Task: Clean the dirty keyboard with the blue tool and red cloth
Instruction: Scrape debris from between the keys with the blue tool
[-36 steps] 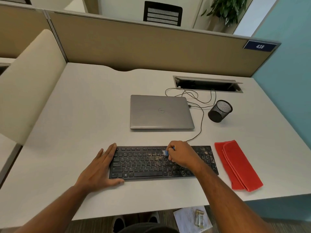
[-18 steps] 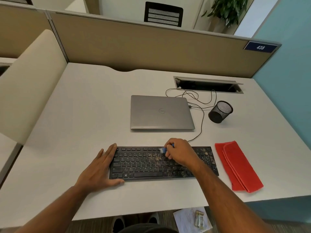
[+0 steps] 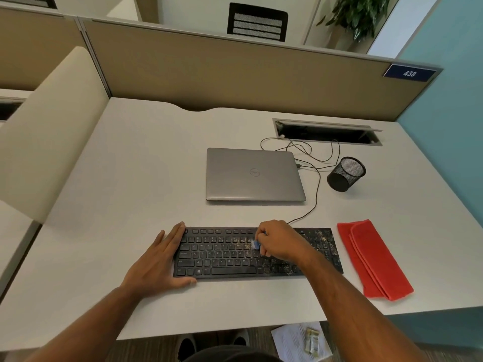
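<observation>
The dirty keyboard (image 3: 257,253) is sitting near the desk's (image 3: 130,178) front edge. Right hand (image 3: 281,242) is curling round the blue tool (image 3: 255,244), its tip touching the crumb-covered middle keys. Left hand (image 3: 159,262) is lying flat, fingers straight, bracing the keyboard's left end. Red cloth (image 3: 373,259) is lying folded just right of the keyboard.

view: one head camera, wide-angle, worn on your head | aim: forward and down over the bench (image 3: 130,178) | range: close enough that your forearms enter from the bottom edge, the keyboard (image 3: 222,254) sits low centre, the partition (image 3: 235,74) runs across the top | overlap: none, you have a single view
</observation>
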`<state>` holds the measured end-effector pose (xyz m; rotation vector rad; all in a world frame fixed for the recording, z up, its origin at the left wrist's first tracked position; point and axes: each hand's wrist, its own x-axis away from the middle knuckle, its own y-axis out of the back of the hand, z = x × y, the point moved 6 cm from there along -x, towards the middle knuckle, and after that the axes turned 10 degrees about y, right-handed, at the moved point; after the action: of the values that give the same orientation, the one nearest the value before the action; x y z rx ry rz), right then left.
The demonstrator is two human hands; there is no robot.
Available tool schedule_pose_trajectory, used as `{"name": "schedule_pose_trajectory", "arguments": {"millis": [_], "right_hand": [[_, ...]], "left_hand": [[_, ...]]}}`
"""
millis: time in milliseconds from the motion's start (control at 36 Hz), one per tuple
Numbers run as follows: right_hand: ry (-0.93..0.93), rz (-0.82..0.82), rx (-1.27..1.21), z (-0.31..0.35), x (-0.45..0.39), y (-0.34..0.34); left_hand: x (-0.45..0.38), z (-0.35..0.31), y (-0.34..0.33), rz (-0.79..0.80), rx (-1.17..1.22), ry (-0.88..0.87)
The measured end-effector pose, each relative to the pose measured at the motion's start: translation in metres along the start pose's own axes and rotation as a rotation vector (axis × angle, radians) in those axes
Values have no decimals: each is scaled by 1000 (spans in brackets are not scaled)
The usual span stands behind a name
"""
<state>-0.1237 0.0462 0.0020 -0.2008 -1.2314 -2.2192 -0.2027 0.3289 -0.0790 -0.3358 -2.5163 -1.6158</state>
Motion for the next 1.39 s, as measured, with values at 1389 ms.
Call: {"name": "schedule_pose_trajectory", "arguments": {"millis": [1389], "right_hand": [[154, -131, 136, 20, 5, 0]], "left_hand": [[3, -7, 4, 9, -13, -1]]}}
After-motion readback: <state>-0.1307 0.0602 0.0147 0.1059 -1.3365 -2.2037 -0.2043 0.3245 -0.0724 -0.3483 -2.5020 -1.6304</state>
